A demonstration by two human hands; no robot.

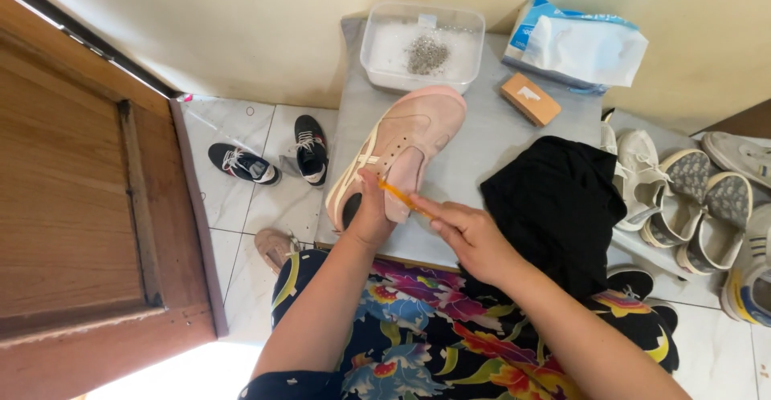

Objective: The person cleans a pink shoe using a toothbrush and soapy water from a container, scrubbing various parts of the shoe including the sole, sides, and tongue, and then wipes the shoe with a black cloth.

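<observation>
Floral-print garment (pixel 434 336): worn over the lap, nearest the camera, directly beneath both forearms.

Left hand (pixel 371 211): closed around the heel end of the pink sneaker; the shoe appears to be steadied by this grip so that its upper is kept turned up toward the other hand.

Right hand (pixel 470 235): fingers pinched narrowly on an orange brush handle (pixel 401 197), which is angled across to the shoe's tongue. The bristle end is hidden against the shoe, so contact is judged likely but cannot be confirmed.

Pink sneaker (pixel 401 147): laid on the grey counter (pixel 482 147), heel toward the hands and toe pointing away, just short of the tub. Cream side stripes are seen; no laces are visible.

Black cloth (pixel 558 203): bunched on the counter just right of the right hand, within easy reach.

Tan slipper (pixel 275 247): on the white tiled floor (pixel 241 207), left of the left forearm.

Black sneakers (pixel 277 159): a pair on the floor further left, beside the wooden door (pixel 80 207).

Brown block (pixel 530 99): possibly a bar of soap, on the counter beyond the right hand.

Clear plastic tub (pixel 423 46): beyond the shoe's toe, holding white foam with a dark patch at its middle.

Blue-and-white packet (pixel 574 46): against the wall, right of the tub.

Light shoes (pixel 691 199): several gathered far right of the right hand.
</observation>
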